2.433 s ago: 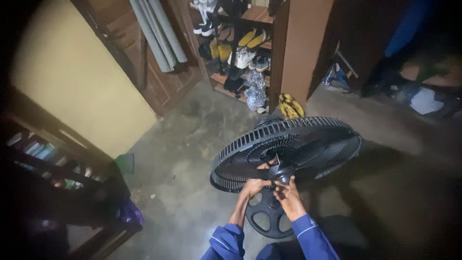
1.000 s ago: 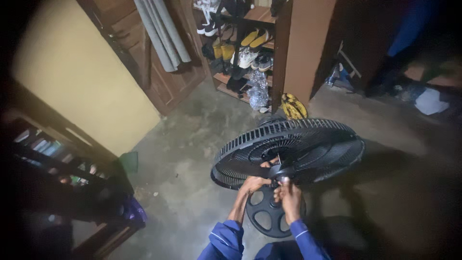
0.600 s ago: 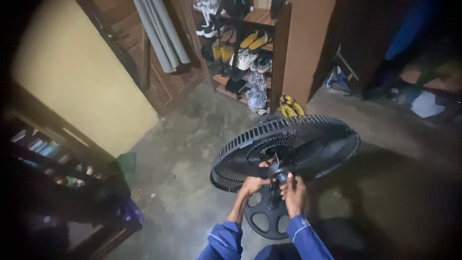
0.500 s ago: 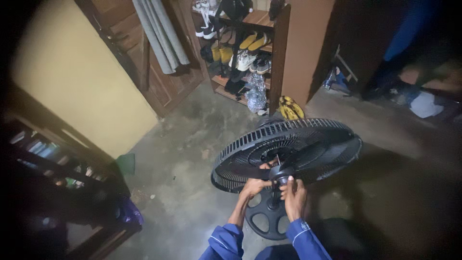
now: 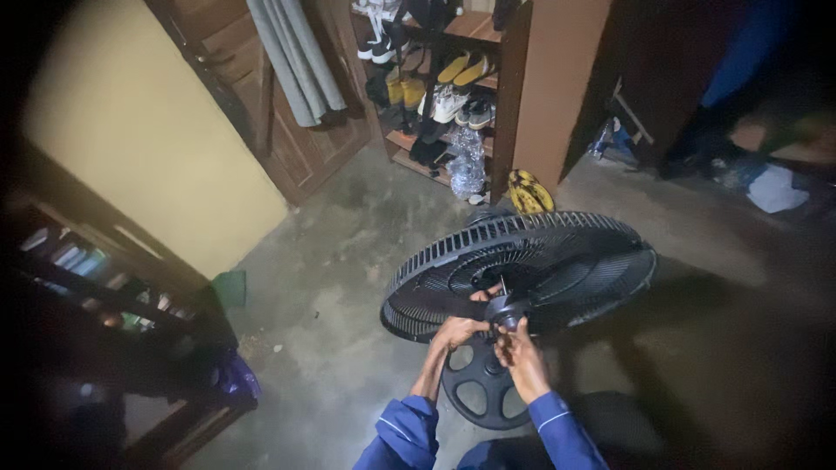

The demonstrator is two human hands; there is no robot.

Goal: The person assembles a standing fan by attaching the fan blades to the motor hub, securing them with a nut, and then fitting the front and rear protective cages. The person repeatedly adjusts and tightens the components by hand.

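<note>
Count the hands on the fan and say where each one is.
2. The left hand grips the fan beside its black centre hub; the right hand pinches the hub from below. None seems hidden.

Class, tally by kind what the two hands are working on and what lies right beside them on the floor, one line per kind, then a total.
Hands: 2, left hand and right hand
Black fan guard: 1
Round fan base: 1
Yellow-and-black sandals: 2
Total: 6
</note>
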